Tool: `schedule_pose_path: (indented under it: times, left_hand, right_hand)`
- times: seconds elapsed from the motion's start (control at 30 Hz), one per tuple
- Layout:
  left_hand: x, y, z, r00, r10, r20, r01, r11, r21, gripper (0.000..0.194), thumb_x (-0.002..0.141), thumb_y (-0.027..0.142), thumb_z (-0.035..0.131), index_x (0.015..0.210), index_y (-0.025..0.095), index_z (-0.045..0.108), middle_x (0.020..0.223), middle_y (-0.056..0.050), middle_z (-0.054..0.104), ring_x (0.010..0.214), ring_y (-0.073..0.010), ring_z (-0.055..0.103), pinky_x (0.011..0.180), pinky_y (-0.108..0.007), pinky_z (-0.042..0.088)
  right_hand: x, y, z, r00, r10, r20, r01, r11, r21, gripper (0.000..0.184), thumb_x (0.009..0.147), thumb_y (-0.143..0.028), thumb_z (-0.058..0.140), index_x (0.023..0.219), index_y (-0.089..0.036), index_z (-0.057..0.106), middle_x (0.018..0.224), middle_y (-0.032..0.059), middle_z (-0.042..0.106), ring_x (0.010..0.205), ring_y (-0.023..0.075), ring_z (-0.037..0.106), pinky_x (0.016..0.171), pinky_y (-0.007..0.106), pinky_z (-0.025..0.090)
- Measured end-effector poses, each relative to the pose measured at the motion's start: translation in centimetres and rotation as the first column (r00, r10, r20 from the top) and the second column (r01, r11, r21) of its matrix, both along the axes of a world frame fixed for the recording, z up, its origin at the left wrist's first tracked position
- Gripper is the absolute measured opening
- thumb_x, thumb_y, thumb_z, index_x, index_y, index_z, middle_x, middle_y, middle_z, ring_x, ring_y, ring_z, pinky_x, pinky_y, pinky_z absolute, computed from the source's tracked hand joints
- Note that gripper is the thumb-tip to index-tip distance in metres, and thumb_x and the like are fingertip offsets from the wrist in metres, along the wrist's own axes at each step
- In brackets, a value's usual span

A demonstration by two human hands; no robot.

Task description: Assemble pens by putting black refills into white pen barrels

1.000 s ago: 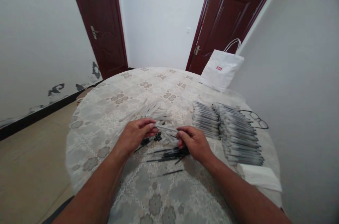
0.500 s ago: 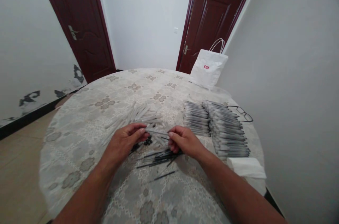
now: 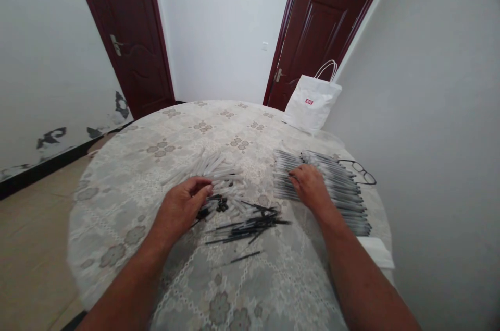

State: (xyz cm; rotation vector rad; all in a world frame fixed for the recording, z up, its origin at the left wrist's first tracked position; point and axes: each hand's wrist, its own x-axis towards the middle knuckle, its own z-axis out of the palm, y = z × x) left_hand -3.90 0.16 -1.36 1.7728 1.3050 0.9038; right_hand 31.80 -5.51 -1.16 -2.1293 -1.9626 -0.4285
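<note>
My right hand (image 3: 310, 185) is over the left row of assembled pens (image 3: 287, 161), its fingers closed on a slim pale pen that lies in line with the others. My left hand (image 3: 183, 208) hovers at the near edge of a heap of loose white pen barrels (image 3: 213, 164). Its thumb and fingers curl together, and whatever they hold is too small to make out. Small black caps (image 3: 222, 204) lie just right of the left fingertips. Dark, thin pen refills (image 3: 253, 227) are scattered between the two hands.
A second, taller row of pens (image 3: 344, 195) lies at the right, with eyeglasses (image 3: 363, 172) beyond it. White folded material (image 3: 377, 252) sits by the right forearm. A white paper bag (image 3: 312, 104) stands at the back of the round, cloth-covered table (image 3: 199, 112).
My hands have separated from the slim pen held between them. My right hand has moved right and away from me to the pen row; the left stays near the barrels.
</note>
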Motion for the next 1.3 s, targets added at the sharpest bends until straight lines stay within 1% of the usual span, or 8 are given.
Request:
schedule_pose_path:
  times: [0.1, 0.2, 0.4, 0.53, 0.73, 0.9, 1.03, 1.3]
  left_hand:
    - [-1.2, 0.4, -0.2, 0.975, 0.079, -0.207, -0.045, 0.985, 0.165, 0.031, 0.087, 0.044, 0.059, 0.104, 0.022, 0.073, 0.096, -0.005, 0.078, 0.089, -0.0238, 0.072, 0.086, -0.033, 0.052]
    - [-1.7, 0.7, -0.9, 0.940, 0.097, -0.328, -0.013, 0.968, 0.249, 0.028, 0.089, 0.038, 0.055, 0.105, 0.023, 0.073, 0.098, -0.006, 0.078, 0.092, -0.0244, 0.071, 0.089, -0.033, 0.051]
    - [-1.4, 0.9, -2.2, 0.901, 0.075, -0.427, 0.064, 0.951, 0.302, 0.028, 0.091, 0.030, 0.052, 0.109, 0.022, 0.071, 0.102, -0.008, 0.076, 0.095, -0.0238, 0.069, 0.089, -0.033, 0.050]
    - [-1.1, 0.7, -2.5, 0.875, 0.090, -0.475, 0.086, 0.938, 0.336, 0.026, 0.090, 0.025, 0.055, 0.110, 0.022, 0.071, 0.106, -0.010, 0.073, 0.099, -0.0254, 0.066, 0.093, -0.035, 0.047]
    - [-0.2, 0.5, -2.6, 0.840, 0.039, -0.541, 0.184, 0.918, 0.351, 0.027, 0.091, 0.022, 0.055, 0.112, 0.020, 0.072, 0.111, -0.013, 0.071, 0.109, -0.0290, 0.061, 0.096, -0.037, 0.044]
    - [0.6, 0.5, -2.6, 0.796, 0.021, -0.604, 0.208, 0.929, 0.307, 0.027, 0.092, 0.022, 0.053, 0.111, 0.021, 0.072, 0.108, -0.014, 0.072, 0.106, -0.0293, 0.061, 0.093, -0.037, 0.044]
    - [0.6, 0.4, -2.5, 0.754, 0.022, -0.657, 0.232, 0.926, 0.297, 0.026, 0.092, 0.023, 0.054, 0.112, 0.021, 0.072, 0.107, -0.013, 0.071, 0.105, -0.0280, 0.062, 0.091, -0.035, 0.045]
    - [0.1, 0.7, -3.4, 0.792, -0.019, -0.611, 0.248, 0.923, 0.293, 0.026, 0.091, 0.023, 0.057, 0.114, 0.019, 0.069, 0.112, -0.012, 0.069, 0.106, -0.0259, 0.061, 0.094, -0.034, 0.044]
  right_hand:
    - [1.9, 0.2, -0.6, 0.992, -0.081, 0.092, 0.088, 0.993, -0.077, 0.021, 0.097, -0.028, 0.056, 0.102, -0.020, 0.074, 0.097, 0.0118, 0.066, 0.100, 0.0271, 0.057, 0.085, 0.036, 0.039]
    - [2.3, 0.2, -1.3, 0.986, -0.096, 0.136, 0.115, 0.984, -0.138, 0.022, 0.096, -0.028, 0.056, 0.102, -0.021, 0.075, 0.097, 0.0123, 0.067, 0.099, 0.0277, 0.059, 0.083, 0.036, 0.040]
    - [2.7, 0.6, -2.4, 0.982, -0.100, 0.158, 0.128, 0.976, -0.176, 0.023, 0.094, -0.027, 0.056, 0.104, -0.021, 0.075, 0.098, 0.0122, 0.070, 0.094, 0.0274, 0.062, 0.075, 0.034, 0.040]
    - [2.8, 0.7, -2.7, 0.989, -0.088, 0.117, 0.099, 0.991, -0.095, 0.025, 0.093, -0.023, 0.055, 0.110, -0.018, 0.073, 0.102, 0.0126, 0.070, 0.096, 0.0269, 0.061, 0.081, 0.035, 0.040]
    - [-2.2, 0.3, -1.9, 0.989, 0.147, -0.014, -0.147, 0.989, 0.022, 0.025, 0.098, -0.022, 0.049, 0.105, -0.015, 0.072, 0.100, 0.0122, 0.069, 0.100, 0.0248, 0.058, 0.093, 0.033, 0.039]
    - [-6.6, -0.4, -1.2, 0.939, 0.324, -0.117, -0.337, 0.935, -0.109, 0.022, 0.098, -0.024, 0.052, 0.105, -0.019, 0.071, 0.100, 0.0092, 0.069, 0.098, 0.0228, 0.060, 0.087, 0.030, 0.041]
    - [-7.7, -0.8, -1.2, 0.928, 0.347, -0.134, -0.370, 0.893, -0.254, 0.020, 0.097, -0.027, 0.054, 0.099, -0.020, 0.072, 0.094, 0.0090, 0.069, 0.093, 0.0220, 0.062, 0.079, 0.029, 0.040]
    - [-8.4, -0.5, -1.5, 0.934, 0.330, -0.137, -0.357, 0.864, -0.356, 0.025, 0.099, -0.031, 0.049, 0.096, -0.020, 0.071, 0.096, 0.0085, 0.068, 0.094, 0.0214, 0.062, 0.078, 0.028, 0.039]
